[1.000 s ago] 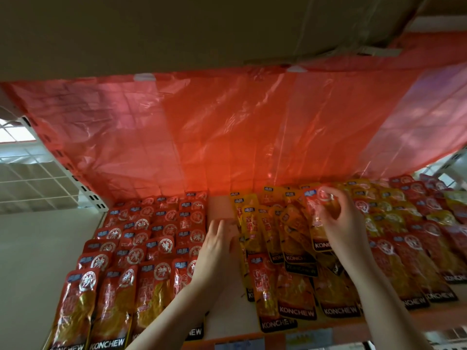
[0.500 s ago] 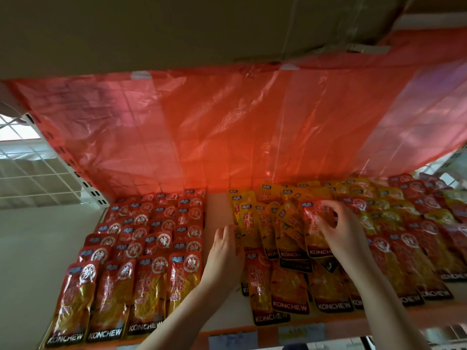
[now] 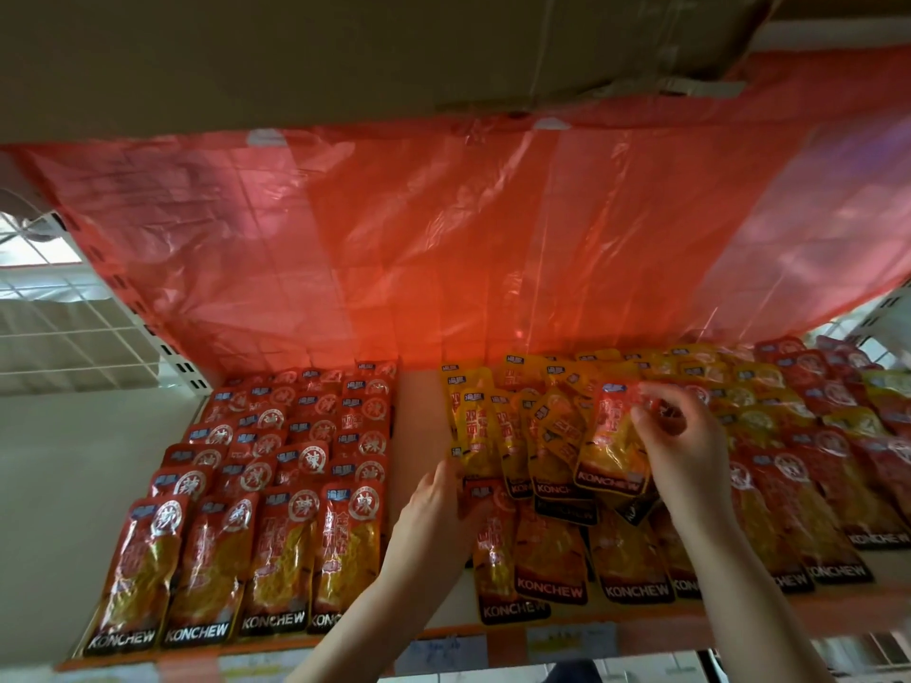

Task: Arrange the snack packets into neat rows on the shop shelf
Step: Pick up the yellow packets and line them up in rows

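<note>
Four tidy columns of red KONCHEW packets [image 3: 276, 490] already fill the left end of the shelf [image 3: 419, 421], overlapped in even rows from the back to the front edge, so I judge that block finished. Far right, the red and yellow packets [image 3: 813, 465] also look fairly orderly, though blur hides the detail there. What is left, as I read it, is the middle: the yellow packets [image 3: 522, 436] lie skewed and piled over one another, with no clean lines yet. My right hand [image 3: 683, 451] pinches the top edge of one yellow-and-red packet [image 3: 613, 446], thumb and fingers curled on it, lifted slightly above the heap. My left hand [image 3: 436, 510] rests with fingers mostly straight against the left edge of that middle pile, beside the bare strip of shelf that separates it from the red block. Red plastic sheeting [image 3: 443, 248] hangs behind everything.
</note>
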`<state>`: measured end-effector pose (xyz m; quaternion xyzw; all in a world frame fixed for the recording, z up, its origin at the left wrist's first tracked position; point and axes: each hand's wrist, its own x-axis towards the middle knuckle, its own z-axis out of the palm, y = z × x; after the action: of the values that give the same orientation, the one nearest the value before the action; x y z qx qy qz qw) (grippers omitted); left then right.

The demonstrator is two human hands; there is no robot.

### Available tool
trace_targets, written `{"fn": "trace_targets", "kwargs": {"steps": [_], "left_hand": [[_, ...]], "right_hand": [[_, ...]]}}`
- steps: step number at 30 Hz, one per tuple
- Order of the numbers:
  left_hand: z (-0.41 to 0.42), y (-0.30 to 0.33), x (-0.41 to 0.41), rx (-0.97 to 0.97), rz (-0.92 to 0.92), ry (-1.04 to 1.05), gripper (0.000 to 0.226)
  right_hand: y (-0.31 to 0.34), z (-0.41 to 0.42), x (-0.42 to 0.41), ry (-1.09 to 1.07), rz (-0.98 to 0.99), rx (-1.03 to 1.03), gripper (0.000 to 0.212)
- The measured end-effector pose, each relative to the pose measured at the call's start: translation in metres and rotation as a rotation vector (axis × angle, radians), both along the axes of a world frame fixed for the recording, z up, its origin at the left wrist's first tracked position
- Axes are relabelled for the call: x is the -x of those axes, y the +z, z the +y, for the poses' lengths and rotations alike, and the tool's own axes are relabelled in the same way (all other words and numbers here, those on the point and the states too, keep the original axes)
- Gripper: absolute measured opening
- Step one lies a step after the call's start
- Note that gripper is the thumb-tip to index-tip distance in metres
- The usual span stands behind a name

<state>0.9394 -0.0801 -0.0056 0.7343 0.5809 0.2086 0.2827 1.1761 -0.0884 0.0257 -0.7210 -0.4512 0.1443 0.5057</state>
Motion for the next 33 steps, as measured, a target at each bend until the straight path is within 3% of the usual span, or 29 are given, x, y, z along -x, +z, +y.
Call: {"fn": "trace_targets", "kwargs": {"steps": [2, 5, 8, 11, 16, 19, 21, 25, 29, 33], "left_hand": [[-0.004, 0.002, -0.002, -0.078, -0.02, 0.024, 0.024], [-0.002, 0.015, 0.0, -0.185, -0.256, 0.119, 0.012], [0.006, 0.033, 0.005, -0.036, -0.536, 0.146, 0.008], [0.017, 0.041, 0.012, 0.064, -0.644, 0.177, 0.025], [0.041, 0.043, 0.026, -0.072, -0.516, 0.308, 0.022], [0.052, 0.039, 0.029, -0.072, -0.428, 0.351, 0.021], [0.058, 0.038, 0.03, -0.071, -0.391, 0.348, 0.022], [0.067, 0.038, 0.03, -0.029, -0.377, 0.295, 0.02], [0.079, 0.038, 0.031, -0.035, -0.27, 0.221, 0.019], [0.087, 0.039, 0.036, -0.018, -0.122, 0.145, 0.025]], "right_hand": [[0.011, 0.001, 0.011, 0.052, 0.09, -0.035, 0.021], [0.024, 0.009, 0.037, 0.253, 0.103, -0.031, 0.022], [0.027, 0.019, 0.067, 0.411, 0.123, 0.032, 0.026], [0.023, 0.027, 0.096, 0.51, 0.053, 0.094, 0.038], [0.003, 0.016, 0.133, 0.691, -0.035, 0.169, 0.044], [-0.012, 0.014, 0.144, 0.559, -0.459, 0.119, 0.052], [-0.015, 0.02, 0.147, 0.477, -0.628, 0.102, 0.049], [-0.019, 0.042, 0.146, 0.505, -0.634, 0.064, 0.046], [-0.028, 0.062, 0.147, 0.568, -0.717, 0.044, 0.025], [-0.029, 0.074, 0.15, 0.572, -0.765, 0.093, 0.031]]}}
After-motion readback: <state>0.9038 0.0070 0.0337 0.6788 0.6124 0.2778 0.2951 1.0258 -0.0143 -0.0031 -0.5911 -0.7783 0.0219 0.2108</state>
